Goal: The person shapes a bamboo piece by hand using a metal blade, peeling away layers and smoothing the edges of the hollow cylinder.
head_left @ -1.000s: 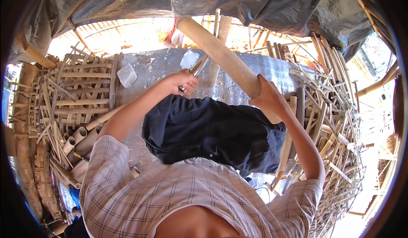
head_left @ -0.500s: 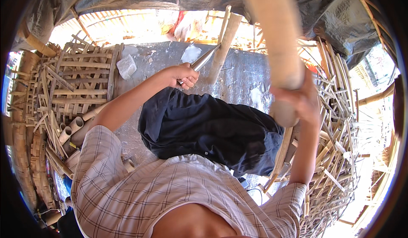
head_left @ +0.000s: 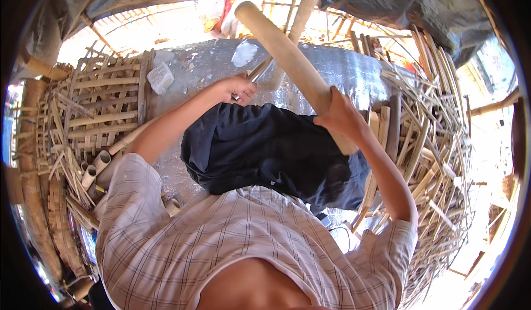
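My left hand [head_left: 239, 87] is closed around the handle of a knife [head_left: 259, 71] with a shiny metal blade. In the earlier frame its tip meets a split bamboo piece [head_left: 303, 19], which stands with a thin strip [head_left: 292, 8] parting from its left side; now a thick stick hides the blade's far end. My right hand [head_left: 344, 117] grips this thick, round, pale wooden stick [head_left: 287, 55] near its lower end. The stick slants up to the left, crossing in front of the bamboo and over the blade. Black trousers [head_left: 265, 144] cover my lap beneath both hands.
At the left stands a woven bamboo lattice [head_left: 105, 97], with cut bamboo tubes [head_left: 101, 159] below it. A pale block [head_left: 160, 77] lies on the grey ground sheet [head_left: 204, 61]. Heaped bamboo strips [head_left: 431, 160] fill the right side. A dark tarp [head_left: 398, 6] hangs overhead.
My right hand has swung the thick stick from raised at the right down and leftward, over the blade and bamboo. My left hand stays closed on the knife, almost in place.
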Available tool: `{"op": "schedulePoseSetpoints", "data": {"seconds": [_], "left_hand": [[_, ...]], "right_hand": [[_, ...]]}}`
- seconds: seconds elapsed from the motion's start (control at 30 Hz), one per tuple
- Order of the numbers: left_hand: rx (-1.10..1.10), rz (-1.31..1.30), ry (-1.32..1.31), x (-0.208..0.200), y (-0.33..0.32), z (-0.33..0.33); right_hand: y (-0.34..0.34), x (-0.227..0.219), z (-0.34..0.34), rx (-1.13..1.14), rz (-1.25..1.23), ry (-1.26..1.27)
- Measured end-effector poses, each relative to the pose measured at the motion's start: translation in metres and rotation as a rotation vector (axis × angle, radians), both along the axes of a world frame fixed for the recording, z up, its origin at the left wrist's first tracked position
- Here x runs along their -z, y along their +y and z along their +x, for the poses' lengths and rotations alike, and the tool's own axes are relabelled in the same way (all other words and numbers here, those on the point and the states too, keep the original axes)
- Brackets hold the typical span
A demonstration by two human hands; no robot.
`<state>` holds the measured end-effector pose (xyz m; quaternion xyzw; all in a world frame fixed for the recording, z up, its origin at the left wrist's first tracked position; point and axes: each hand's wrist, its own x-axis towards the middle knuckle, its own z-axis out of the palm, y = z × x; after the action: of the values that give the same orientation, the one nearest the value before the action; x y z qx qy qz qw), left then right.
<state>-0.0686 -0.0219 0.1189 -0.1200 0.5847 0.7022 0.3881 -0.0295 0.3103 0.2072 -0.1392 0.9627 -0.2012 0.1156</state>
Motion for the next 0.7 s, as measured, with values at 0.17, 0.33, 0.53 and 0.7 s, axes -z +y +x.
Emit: {"op": "schedulePoseSetpoints", "data": {"seconds": [0.17,0.33,0.53,0.7], "left_hand": [[0.025,0.051,-0.051,0.017,-0.009,-0.018],[0.062,0.059,-0.073,0.014,-0.02,-0.018],[0.047,-0.01,-0.09,0.012,-0.024,0.004],[0.076,-0.013,-0.077,0.012,-0.027,0.018]], "right_hand": [[0.001,-0.013,-0.026,0.055,-0.055,-0.207],[0.006,-0.024,-0.005,0.077,-0.46,-0.345],[-0.013,-0.165,0.017,-0.109,-0.597,0.145],[-0.018,-0.199,0.015,-0.234,-0.706,0.51]]}}
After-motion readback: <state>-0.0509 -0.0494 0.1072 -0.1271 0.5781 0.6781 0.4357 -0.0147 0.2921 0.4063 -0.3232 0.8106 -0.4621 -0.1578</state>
